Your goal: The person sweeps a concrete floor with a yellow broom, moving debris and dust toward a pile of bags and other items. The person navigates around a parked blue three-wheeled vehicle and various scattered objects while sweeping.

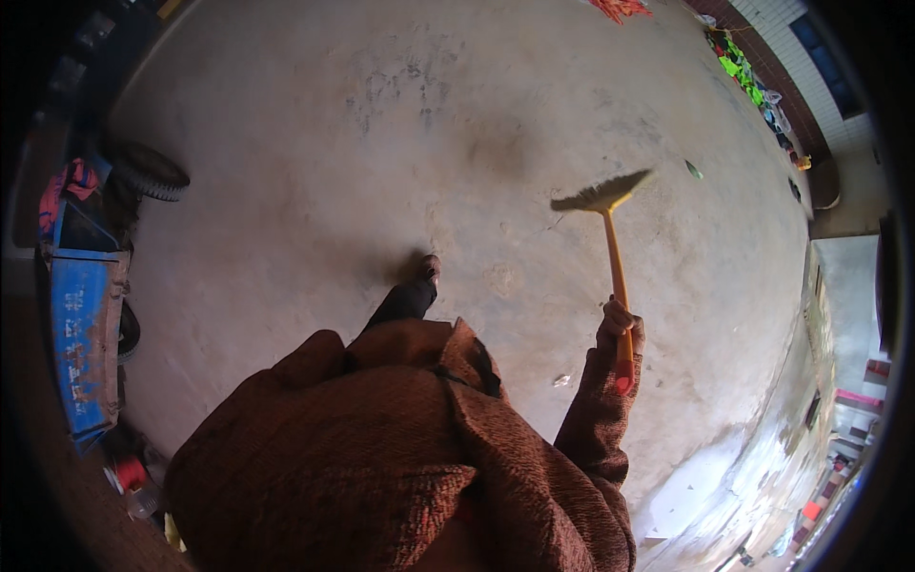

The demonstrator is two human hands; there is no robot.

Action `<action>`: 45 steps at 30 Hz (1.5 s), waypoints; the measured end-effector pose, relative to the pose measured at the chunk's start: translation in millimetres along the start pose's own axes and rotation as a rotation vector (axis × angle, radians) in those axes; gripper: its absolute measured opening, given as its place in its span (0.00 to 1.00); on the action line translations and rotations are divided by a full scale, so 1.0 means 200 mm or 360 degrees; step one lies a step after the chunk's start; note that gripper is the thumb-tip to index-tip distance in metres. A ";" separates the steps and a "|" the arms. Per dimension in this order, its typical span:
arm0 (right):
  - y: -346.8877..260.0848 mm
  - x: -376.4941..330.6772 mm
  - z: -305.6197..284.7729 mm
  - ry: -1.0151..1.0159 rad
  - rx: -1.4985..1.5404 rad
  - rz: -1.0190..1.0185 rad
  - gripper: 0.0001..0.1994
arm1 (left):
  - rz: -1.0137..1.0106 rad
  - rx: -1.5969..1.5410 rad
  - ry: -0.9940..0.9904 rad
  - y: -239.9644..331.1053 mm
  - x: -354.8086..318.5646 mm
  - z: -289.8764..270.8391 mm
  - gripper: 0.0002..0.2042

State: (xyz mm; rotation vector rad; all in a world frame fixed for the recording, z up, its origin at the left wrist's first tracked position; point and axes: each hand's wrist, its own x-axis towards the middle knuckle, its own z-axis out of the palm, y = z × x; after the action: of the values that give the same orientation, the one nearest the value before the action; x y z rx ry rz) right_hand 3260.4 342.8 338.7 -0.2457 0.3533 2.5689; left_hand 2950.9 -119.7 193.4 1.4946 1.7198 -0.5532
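Note:
My right hand (620,329), at the end of a brown knitted sleeve, is wrapped round the yellow handle of a broom (616,255). The handle's red end sticks out below my fist, by the wrist. Ahead of the hand the broom's dark, fanned bristles (599,195) spread sideways; whether they touch the floor I cannot tell. A green leaf-like scrap (693,170) lies to the right of the bristles. Close to my right forearm is a small pale scrap (561,380) on the floor. My left hand is out of sight.
Worn concrete floor (315,210) stretches all round. At the left stand a blue, rusty machine body (84,334) and a black treaded tyre (151,172). Bright green and mixed items (739,67) line the far right wall. Orange-red stuff (620,9) lies at the far edge.

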 end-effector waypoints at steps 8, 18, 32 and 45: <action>0.33 0.59 0.18 0.0133 -0.0124 0.0284 0.24 | 0.0124 -0.0010 0.0075 -0.22 0.43 -0.33 0.11; 0.50 1.32 -0.01 0.0118 0.0101 0.0851 0.19 | -0.0015 -0.0061 -0.0072 -0.44 0.60 -0.40 0.11; -0.46 1.14 -0.66 0.0403 -0.0034 0.0239 0.17 | -0.0062 -0.0116 -0.0210 -0.21 0.57 -0.87 0.13; -1.05 0.42 0.08 0.0686 0.0025 -0.0060 0.10 | -0.0219 -0.0331 -0.0271 -0.21 0.91 -1.08 0.17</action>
State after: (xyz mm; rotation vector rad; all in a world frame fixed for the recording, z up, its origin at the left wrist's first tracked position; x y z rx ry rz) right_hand 3299.2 561.0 290.8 -0.7965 0.5177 2.4598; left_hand 2850.3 147.0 174.9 1.1574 1.6984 -0.5382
